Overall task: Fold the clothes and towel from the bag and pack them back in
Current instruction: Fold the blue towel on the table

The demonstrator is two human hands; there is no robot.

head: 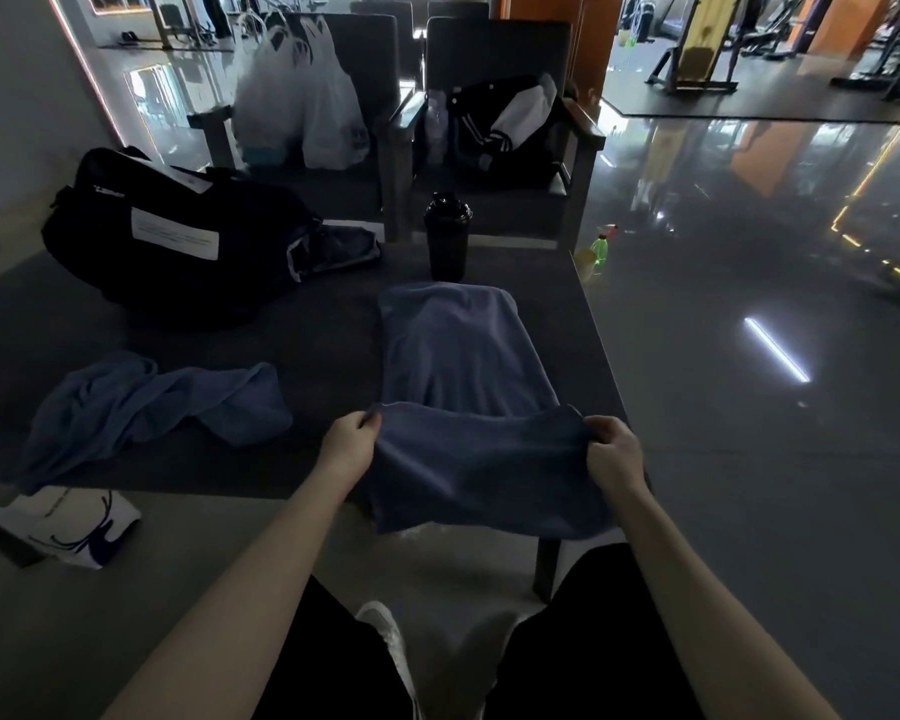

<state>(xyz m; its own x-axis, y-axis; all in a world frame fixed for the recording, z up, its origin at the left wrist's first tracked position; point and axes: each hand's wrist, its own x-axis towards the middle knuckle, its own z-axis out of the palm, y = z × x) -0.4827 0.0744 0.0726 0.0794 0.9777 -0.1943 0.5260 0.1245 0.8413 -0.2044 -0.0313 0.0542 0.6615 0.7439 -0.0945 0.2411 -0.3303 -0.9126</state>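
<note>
A blue towel (463, 356) lies lengthwise on the dark table (323, 324), its near end lifted off the front edge. My left hand (348, 449) pinches the near left corner and my right hand (613, 454) grips the near right corner, holding that end up. A second blue garment (146, 402) lies crumpled at the table's left. The black duffel bag (178, 236) sits at the far left with its end pocket gaping toward the middle.
A black shaker bottle (447, 236) stands just beyond the towel. A white printed cloth (68, 527) hangs off the front left edge. Two chairs behind hold white plastic bags (302, 90) and a black-and-white jacket (505, 127). A green spray bottle (601, 249) stands past the right corner.
</note>
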